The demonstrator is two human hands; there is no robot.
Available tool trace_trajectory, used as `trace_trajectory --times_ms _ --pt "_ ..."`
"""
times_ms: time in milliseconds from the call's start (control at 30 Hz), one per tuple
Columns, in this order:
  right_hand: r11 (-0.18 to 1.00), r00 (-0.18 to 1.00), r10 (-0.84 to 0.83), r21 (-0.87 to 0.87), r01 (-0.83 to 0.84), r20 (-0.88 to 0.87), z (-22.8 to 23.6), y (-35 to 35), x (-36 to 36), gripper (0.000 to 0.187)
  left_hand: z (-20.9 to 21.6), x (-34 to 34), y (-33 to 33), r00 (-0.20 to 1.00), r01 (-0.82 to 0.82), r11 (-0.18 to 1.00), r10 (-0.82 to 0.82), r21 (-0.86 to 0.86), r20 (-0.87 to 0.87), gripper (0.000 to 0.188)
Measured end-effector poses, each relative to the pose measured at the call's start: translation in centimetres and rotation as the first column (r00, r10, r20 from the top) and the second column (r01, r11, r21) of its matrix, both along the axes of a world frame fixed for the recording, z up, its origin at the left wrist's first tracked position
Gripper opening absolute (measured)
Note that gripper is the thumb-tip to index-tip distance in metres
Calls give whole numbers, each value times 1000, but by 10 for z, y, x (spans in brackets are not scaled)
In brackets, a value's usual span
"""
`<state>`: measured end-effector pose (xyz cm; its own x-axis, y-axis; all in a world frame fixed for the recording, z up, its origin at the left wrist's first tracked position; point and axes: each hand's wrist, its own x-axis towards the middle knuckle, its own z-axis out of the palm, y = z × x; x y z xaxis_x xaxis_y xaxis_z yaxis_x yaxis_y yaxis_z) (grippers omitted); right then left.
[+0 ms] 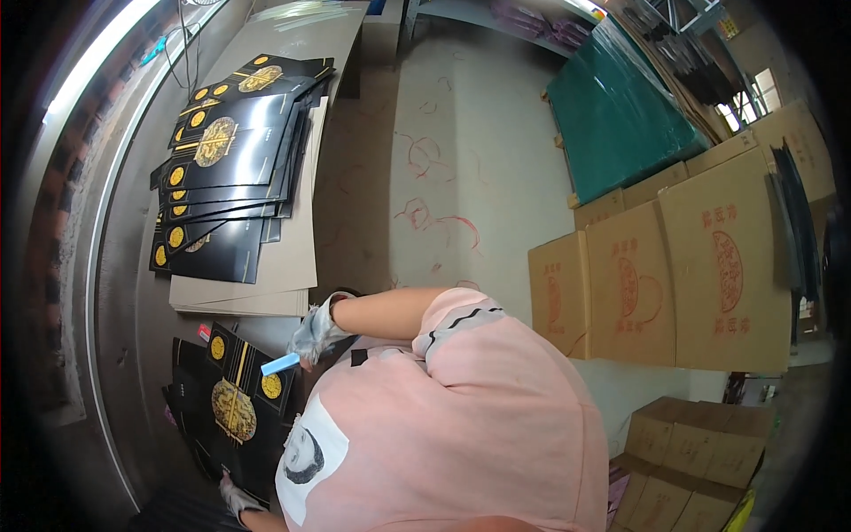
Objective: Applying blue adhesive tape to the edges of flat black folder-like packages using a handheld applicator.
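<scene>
My right hand (pixel 317 337), in a pale worn glove, is closed around a light blue flat bar-shaped tool (pixel 281 364). The tool's end lies over a black printed sheet (pixel 235 412) with gold round emblems. At the lower edge of that sheet is my left hand (pixel 238 499), also gloved, its fingertips closed on the border. More black sheets are partly visible under the top one. Beyond them on the bench, a fanned pile of similar glossy black sheets (pixel 226 142) rests on a stack of grey-beige board (pixel 244 297).
A metal-framed wall with a bright light tube (pixel 97 62) runs along the left. On the right stand brown cartons (pixel 629 284) and a green wrapped stack (pixel 620 115). More cartons (pixel 700 443) sit at lower right. Red marks show on the pale floor (pixel 434 160).
</scene>
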<state>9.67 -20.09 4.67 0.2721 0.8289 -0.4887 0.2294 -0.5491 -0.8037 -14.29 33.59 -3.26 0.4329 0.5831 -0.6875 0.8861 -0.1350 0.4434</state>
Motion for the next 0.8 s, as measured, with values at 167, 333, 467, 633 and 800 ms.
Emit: trace_trajectory --times_ms 167,333,467,633,800 --pt "978 739 -77 93 186 -669 -33 38 14 19 17 -15 -66 875 -228 931 325 -287 360 55" --pt "797 819 -358 309 518 -449 -3 49 3 20 24 -100 -126 526 -232 828 548 -510 651 41" --pt "910 890 -349 119 396 -294 -17 60 -8 14 7 -35 -211 440 49 183 879 -982 185 28" --pt "956 987 -162 248 158 -3 -55 66 -24 28 -23 11 -259 -52 -368 48 996 -929 72 11" --pt "988 991 -133 79 133 -6 -55 79 -31 40 14 43 -284 -167 -467 18 980 -884 108 13"
